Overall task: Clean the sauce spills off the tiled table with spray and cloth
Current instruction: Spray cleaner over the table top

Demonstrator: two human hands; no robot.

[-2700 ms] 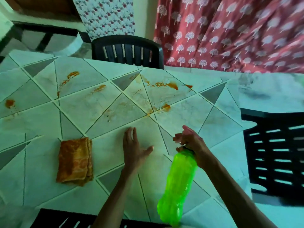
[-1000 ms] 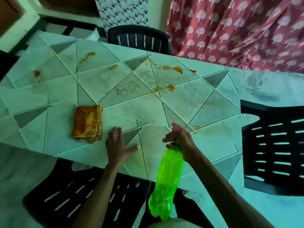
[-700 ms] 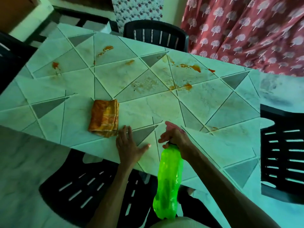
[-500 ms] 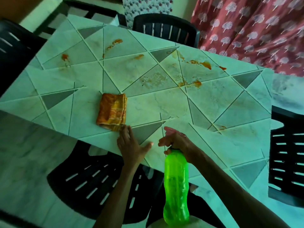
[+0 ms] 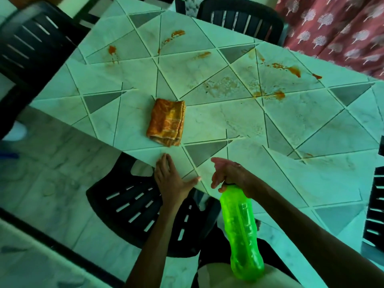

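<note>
- The bottle (image 5: 242,231) is green. Its long axis runs from its top at the table's near edge back toward the person, top pointing at the table (image 5: 311,125) and base nearest the camera.
- The right hand (image 5: 230,173) grips the bottle's top with curled fingers. The bottle's body hangs off the table, below the wrist.
- The left hand (image 5: 170,179) lies flat on the table's near edge, fingers straight and thumb spread toward the right hand. It holds nothing.
- The cloth (image 5: 167,121) is folded and orange. It lies on the table just beyond the left fingertips, not touching them, with its long side running away from the near edge.
- The spills (image 5: 287,68) are orange streaks and smears across the far half of the table, well apart from both hands. One small mark lies near the right edge.
- The near edge runs diagonally, with a black chair (image 5: 133,204) tucked beneath it under the left arm.
- More black chairs stand at the far (image 5: 239,13), left (image 5: 31,44) and right (image 5: 376,204) sides.
</note>
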